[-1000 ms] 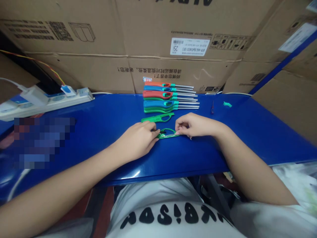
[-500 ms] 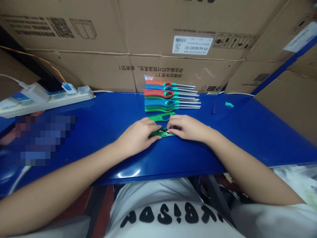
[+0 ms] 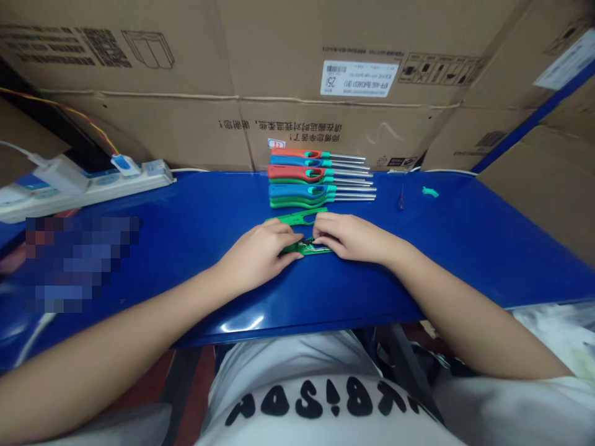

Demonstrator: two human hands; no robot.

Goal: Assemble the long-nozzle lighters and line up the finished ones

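On the blue table a green lighter half-shell (image 3: 315, 249) lies between my hands, with thin wires and a dark part inside. My left hand (image 3: 263, 251) grips its left end between thumb and fingers. Bent over the right end, my right hand (image 3: 346, 235) has its fingertips pinched inside the shell; what they pinch is too small to make out. Just behind lies the other green half-shell (image 3: 297, 217), with a trigger opening, partly hidden by my fingers. Beyond it several long-nosed lighters (image 3: 297, 193) in green, blue, red and orange sit in a row, metal tubes pointing right.
A small screwdriver (image 3: 401, 199) and a turquoise plastic piece (image 3: 430, 192) lie to the right. At the left back is a power strip (image 3: 100, 186) with plugs and cables. Cardboard (image 3: 279, 74) walls the table's back; a small numbered label (image 3: 276, 144) stands behind the lighters.
The view has shifted slightly. My right fingertips have moved a little within the shell, and more wires and the dark part show. My left hand keeps its grip.
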